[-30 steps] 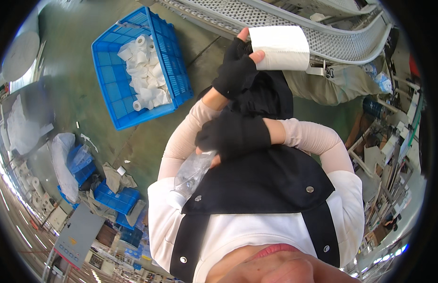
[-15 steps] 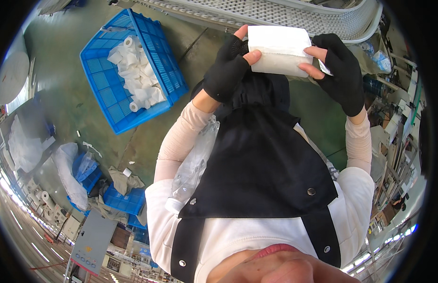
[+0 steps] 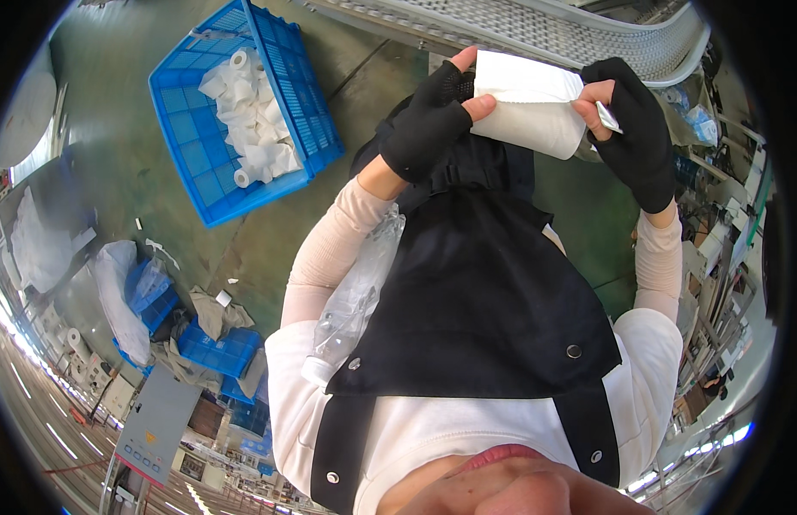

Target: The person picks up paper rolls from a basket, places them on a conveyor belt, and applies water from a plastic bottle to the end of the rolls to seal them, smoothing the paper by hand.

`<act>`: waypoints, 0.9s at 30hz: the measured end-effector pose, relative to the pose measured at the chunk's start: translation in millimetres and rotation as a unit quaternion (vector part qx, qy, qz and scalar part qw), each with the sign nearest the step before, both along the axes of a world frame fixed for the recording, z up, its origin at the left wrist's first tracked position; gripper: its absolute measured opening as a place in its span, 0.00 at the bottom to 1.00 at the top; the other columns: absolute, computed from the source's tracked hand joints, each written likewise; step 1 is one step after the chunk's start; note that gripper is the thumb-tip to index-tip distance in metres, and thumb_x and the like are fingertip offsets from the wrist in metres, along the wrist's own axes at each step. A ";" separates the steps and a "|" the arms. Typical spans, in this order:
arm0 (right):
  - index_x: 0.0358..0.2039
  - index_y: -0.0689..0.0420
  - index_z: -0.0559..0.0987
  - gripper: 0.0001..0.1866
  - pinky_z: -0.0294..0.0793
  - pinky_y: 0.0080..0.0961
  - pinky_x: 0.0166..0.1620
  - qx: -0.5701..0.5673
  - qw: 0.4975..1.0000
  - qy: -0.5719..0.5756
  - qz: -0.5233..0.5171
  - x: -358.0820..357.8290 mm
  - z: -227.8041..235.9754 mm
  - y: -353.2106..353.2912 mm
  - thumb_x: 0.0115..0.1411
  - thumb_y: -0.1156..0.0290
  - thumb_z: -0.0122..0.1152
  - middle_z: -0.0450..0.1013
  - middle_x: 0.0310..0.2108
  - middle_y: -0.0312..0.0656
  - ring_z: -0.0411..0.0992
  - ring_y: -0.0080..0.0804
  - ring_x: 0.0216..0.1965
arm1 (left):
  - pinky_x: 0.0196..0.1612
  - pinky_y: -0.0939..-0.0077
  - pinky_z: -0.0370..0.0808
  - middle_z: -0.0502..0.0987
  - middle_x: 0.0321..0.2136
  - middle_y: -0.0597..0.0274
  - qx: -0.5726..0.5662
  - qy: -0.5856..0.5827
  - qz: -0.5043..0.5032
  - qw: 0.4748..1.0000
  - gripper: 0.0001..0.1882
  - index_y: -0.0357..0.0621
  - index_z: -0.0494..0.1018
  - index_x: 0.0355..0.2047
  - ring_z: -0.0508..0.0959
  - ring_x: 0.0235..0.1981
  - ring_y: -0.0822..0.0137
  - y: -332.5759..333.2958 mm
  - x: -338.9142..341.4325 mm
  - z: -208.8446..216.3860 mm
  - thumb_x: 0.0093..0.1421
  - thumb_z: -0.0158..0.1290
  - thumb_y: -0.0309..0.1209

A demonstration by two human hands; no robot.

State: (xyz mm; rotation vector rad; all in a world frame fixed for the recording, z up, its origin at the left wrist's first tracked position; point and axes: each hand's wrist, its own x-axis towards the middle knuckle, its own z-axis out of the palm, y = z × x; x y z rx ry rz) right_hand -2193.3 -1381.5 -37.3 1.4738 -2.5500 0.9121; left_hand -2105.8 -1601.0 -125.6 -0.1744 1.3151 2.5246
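Note:
A white paper roll [image 3: 536,127] is held up in front of my apron, tilted down to the right. Across its upper side lies a flap of paper with a rough, perforated-looking edge. My left hand [image 3: 428,127], in a black fingerless glove, is closed on the roll's left end, thumb in front. My right hand [image 3: 636,137], gloved alike, has curled fingers pinching the paper at the right end. A small white folded piece [image 3: 609,118] sticks out past those fingers; whether it belongs to the roll I cannot tell.
A blue plastic crate [image 3: 287,81] with loose paper and small rolls stands on the floor to the left. A curved conveyor [image 3: 605,30] runs beyond my hands. A clear plastic bottle [image 3: 355,292] lies against my left arm. Blue bins [image 3: 214,348] and cloths are at lower left.
The roll has shifted right and now tilts, its right end lower. My right fingers have curled in at its right edge, and the small white piece shows more in front of them.

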 end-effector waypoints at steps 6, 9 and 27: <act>0.28 0.59 0.71 0.08 0.66 0.26 0.29 0.008 0.998 -0.037 -0.056 3.6 -8.3 -4.6 0.55 0.71 0.62 0.66 0.25 0.41 0.68 0.39 0.25 | 0.55 0.70 0.67 0.67 0.54 0.52 -0.063 0.052 0.032 0.996 0.44 0.35 0.50 0.64 0.69 0.54 0.63 6.4 4.7 3.4 0.51 0.62 0.26; 0.28 0.58 0.71 0.09 0.65 0.27 0.29 0.012 0.995 -0.048 -0.088 8.0 -16.2 -4.2 0.57 0.69 0.60 0.65 0.24 0.41 0.67 0.40 0.25 | 0.51 0.71 0.71 0.72 0.48 0.52 -0.085 0.079 0.069 0.991 0.43 0.35 0.51 0.63 0.73 0.49 0.64 9.9 3.2 0.2 0.51 0.63 0.26; 0.52 0.55 0.70 0.26 0.72 0.22 0.36 -0.170 0.921 -0.116 -0.330 46.9 -40.9 -71.6 0.55 0.59 0.65 0.73 0.30 0.37 0.70 0.26 0.31 | 0.48 0.75 0.70 0.75 0.43 0.55 -0.095 0.160 0.268 0.945 0.34 0.36 0.54 0.61 0.74 0.45 0.69 20.0 1.0 -13.6 0.58 0.57 0.27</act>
